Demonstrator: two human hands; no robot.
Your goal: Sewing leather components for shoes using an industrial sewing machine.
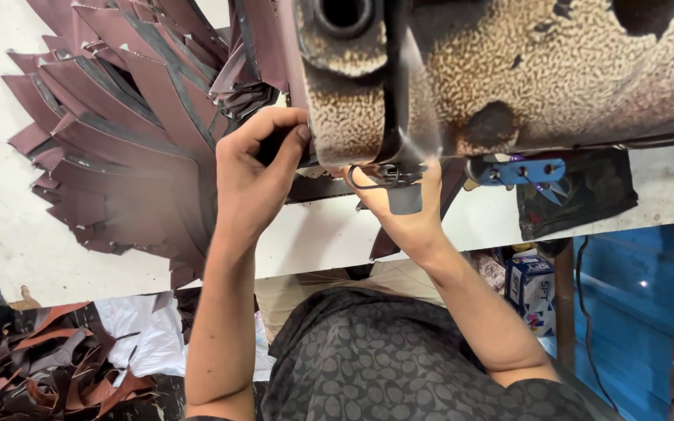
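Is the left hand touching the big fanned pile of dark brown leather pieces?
Apart. In the head view, the left hand presses against the worn speckled sewing machine, with white table showing between it and the pile.

small blue-white carton (530,290) w/ red accents, on floor — under table edge (665,209), right

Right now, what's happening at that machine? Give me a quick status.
Left hand pinching a dark leather piece at the sewing machine. Right hand guiding it under the needle. Cut-piece stack lies left.
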